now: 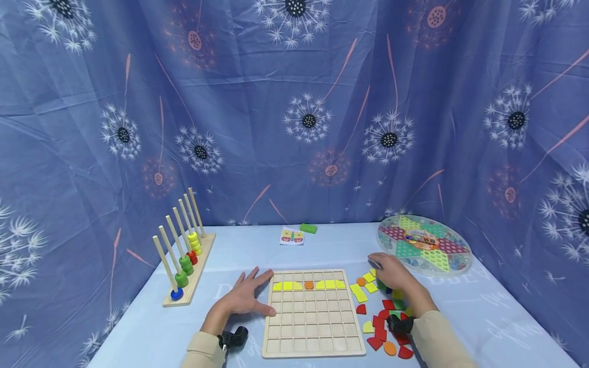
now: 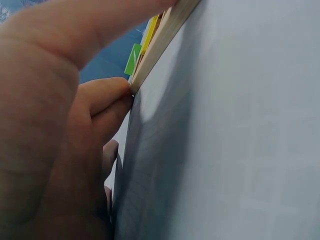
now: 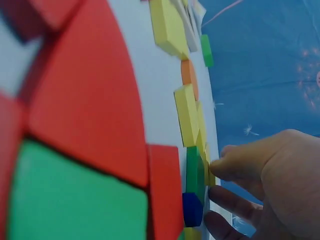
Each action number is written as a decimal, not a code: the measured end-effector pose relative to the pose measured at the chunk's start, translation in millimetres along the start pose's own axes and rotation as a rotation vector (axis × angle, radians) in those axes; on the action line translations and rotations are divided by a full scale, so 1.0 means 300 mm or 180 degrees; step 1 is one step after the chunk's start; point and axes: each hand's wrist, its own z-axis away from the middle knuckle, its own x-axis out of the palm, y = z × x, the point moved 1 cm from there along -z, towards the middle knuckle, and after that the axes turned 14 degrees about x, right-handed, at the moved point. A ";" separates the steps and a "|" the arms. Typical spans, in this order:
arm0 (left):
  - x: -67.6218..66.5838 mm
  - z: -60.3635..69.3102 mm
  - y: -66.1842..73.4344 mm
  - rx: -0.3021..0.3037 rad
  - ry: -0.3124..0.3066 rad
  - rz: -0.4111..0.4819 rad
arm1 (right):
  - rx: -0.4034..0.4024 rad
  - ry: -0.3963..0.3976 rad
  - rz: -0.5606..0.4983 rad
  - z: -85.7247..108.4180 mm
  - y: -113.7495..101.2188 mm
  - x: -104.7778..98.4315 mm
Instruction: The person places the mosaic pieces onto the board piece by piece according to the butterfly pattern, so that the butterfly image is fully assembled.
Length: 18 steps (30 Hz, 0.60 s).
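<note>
A square wooden grid board (image 1: 315,318) lies on the table before me. Its upper row carries yellow pieces (image 1: 287,286) with rounded ends on both sides and an orange disc (image 1: 309,285) in the middle. My left hand (image 1: 246,296) spreads its fingers at the board's left side, the thumb on its edge. Over the loose pieces right of the board is my right hand (image 1: 391,271). In the right wrist view its thumb and fingertips come down at a small yellow piece (image 3: 212,175), beside a green piece (image 3: 194,172) and a blue piece (image 3: 192,209); no firm grip shows.
Red, yellow, green and orange pieces are scattered right of the board, among them red pieces (image 1: 379,327). A wooden peg stand (image 1: 202,271) with coloured beads stands at left. At the back are a pattern card (image 1: 292,236), a green block (image 1: 308,228) and a round star-patterned game board (image 1: 423,243).
</note>
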 end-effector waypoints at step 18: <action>-0.001 0.005 -0.006 0.0101 0.0038 -0.0003 | 0.0005 0.0079 0.0034 -0.024 0.051 -0.016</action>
